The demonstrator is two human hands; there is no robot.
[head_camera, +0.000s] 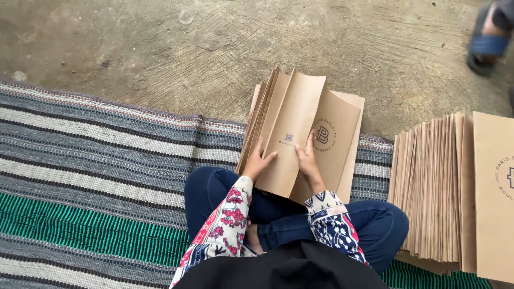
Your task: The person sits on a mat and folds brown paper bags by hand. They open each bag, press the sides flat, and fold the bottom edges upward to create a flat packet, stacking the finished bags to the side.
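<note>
A stack of flat brown paper bags [300,115] lies on the mat in front of my crossed legs. The top bag [292,155] is partly folded along its length, its printed side up. My left hand [258,160] rests on the left part of that bag with fingers spread flat. My right hand [308,158] presses on the fold line near the middle, fingers together and pointing away from me. Both hands are touching the same bag.
A larger fanned stack of brown paper bags [433,187] sits at my right knee, one printed bag [493,198] lying flat on top at the far right. A striped woven mat [101,176] covers the floor; bare concrete [187,48] beyond. Another person's sandalled foot [488,40] is at top right.
</note>
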